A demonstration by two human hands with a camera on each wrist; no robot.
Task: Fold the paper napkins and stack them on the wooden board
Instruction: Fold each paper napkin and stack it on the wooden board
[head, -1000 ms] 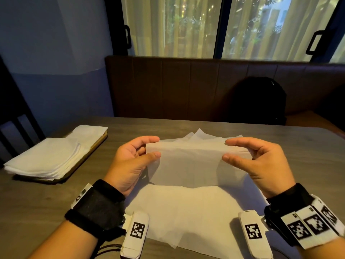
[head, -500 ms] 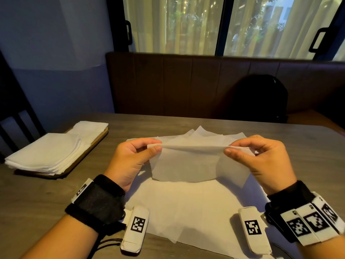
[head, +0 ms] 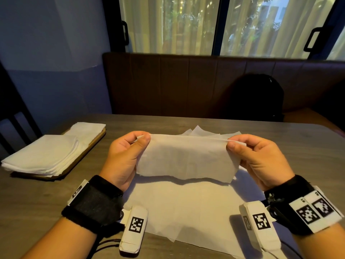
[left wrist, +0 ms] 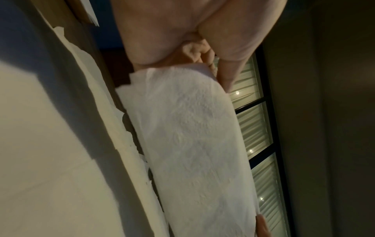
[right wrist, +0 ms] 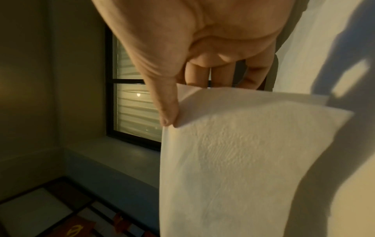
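A folded napkin [head: 186, 157] hangs in the air above the table [head: 298, 146], pinched at its upper left corner by the left hand [head: 127, 156] and at its upper right corner by the right hand [head: 257, 159]. Directly beneath the held napkin, unfolded napkins [head: 186, 206] lie spread flat. Left of it sits the wooden board [head: 97, 138], carrying a stack of folded napkins [head: 48, 156].
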